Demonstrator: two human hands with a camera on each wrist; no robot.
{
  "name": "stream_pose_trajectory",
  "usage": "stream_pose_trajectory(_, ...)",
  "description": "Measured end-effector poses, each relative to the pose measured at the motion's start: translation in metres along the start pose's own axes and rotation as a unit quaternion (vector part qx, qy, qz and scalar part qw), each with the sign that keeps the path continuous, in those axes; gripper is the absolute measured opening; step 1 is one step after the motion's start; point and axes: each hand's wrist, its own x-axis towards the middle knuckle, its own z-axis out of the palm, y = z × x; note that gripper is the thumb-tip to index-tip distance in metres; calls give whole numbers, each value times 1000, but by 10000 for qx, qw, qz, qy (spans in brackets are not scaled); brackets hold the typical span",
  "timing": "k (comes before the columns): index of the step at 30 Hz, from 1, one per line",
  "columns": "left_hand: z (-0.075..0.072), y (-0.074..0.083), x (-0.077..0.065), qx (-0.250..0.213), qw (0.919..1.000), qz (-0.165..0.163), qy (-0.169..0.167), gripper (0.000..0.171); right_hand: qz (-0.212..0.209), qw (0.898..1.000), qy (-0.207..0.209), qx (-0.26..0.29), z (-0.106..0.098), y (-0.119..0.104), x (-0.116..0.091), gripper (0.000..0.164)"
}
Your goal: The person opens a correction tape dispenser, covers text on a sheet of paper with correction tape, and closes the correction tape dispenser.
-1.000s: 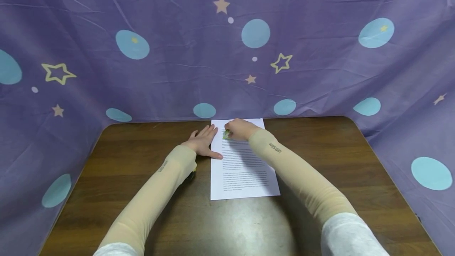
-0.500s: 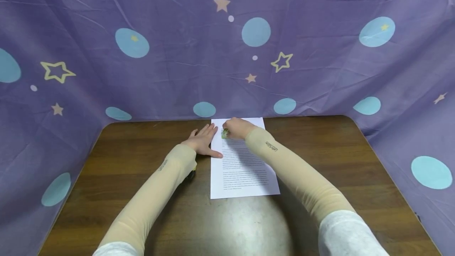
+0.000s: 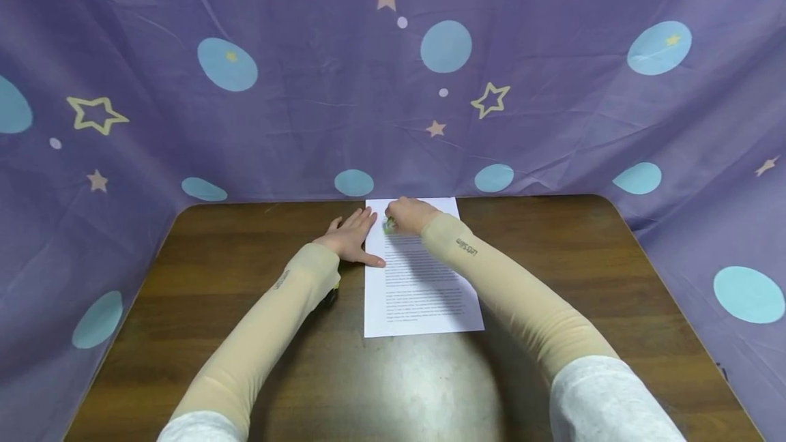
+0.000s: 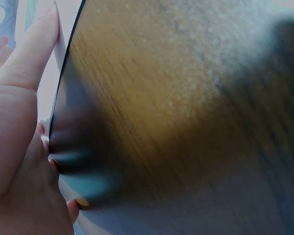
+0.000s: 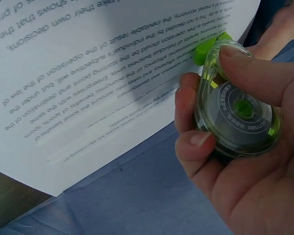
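A printed sheet of paper (image 3: 376,305) lies on the wooden table at its back edge. My right hand (image 3: 413,215) pinches a clear and green correction tape dispenser (image 5: 240,105) between thumb and fingers, over the upper left of the text. The dispenser's green tip (image 5: 204,51) is right at the printed lines. Pale strips (image 5: 73,132) lie across some of the top lines in the right wrist view. My left hand (image 3: 350,241) rests with straight, spread fingers on the table and the sheet's left edge, its thumb reaching onto the margin.
Brown wooden table (image 3: 245,237) surrounds the sheet. A purple curtain (image 3: 295,121) with stars and dots hangs right behind the table's back edge and along both sides. A small dark object (image 3: 329,295) shows beneath my left wrist.
My right hand has shifted slightly left over the paper with the correction tape dispenser. My left hand keeps its place on the sheet; the head view has tipped down a little.
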Motion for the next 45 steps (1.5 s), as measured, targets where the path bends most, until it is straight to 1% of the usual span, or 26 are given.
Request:
stream_pose_trajectory(6, -1, 1, 1, 34, 10000, 0, -7, 115, 73, 9999, -96, 68, 0, 6, -3, 18)
stream_pose_trajectory(12, -1, 1, 0, -6, 10000, 15, -20, 115, 40, 10000, -6, 78, 3, 13, -7, 6)
stream_pose_trajectory(15, 1, 0, 2, 4, 10000, 4, -24, 115, 68, 9999, -29, 123, 4, 17, -9, 6)
stream_pose_trajectory(18, 4, -2, 4, 35, 10000, -44, -30, 116, 26, 9998, 48, 168, 4, 19, -12, 5)
stream_pose_trajectory(22, 8, -6, 8, 45, 9999, -95, -49, 118, 2, 9997, 167, 192, 4, 21, -17, 8)
stream_pose_trajectory(25, 8, -6, 9, 45, 9999, -118, -62, 117, 54, 9996, 136, 223, 3, 23, -19, 11)
stream_pose_trajectory(31, 3, -2, 3, -33, 10000, -64, 21, 116, 81, 9995, 47, 289, 4, 30, -23, 12)
stream_pose_trajectory(35, 3, -1, 2, 21, 10000, -55, 43, 116, 28, 9995, 121, 278, 4, 35, -27, 14)
stream_pose_trajectory(40, 1, 1, 1, 1, 9999, -31, 101, 116, 35, 9995, 173, 273, 5, 41, -31, 12)
stream_pose_trajectory(45, 0, 1, 0, 8, 9999, -5, 136, 116, 138, 9995, 36, 278, 6, 46, -33, 14)
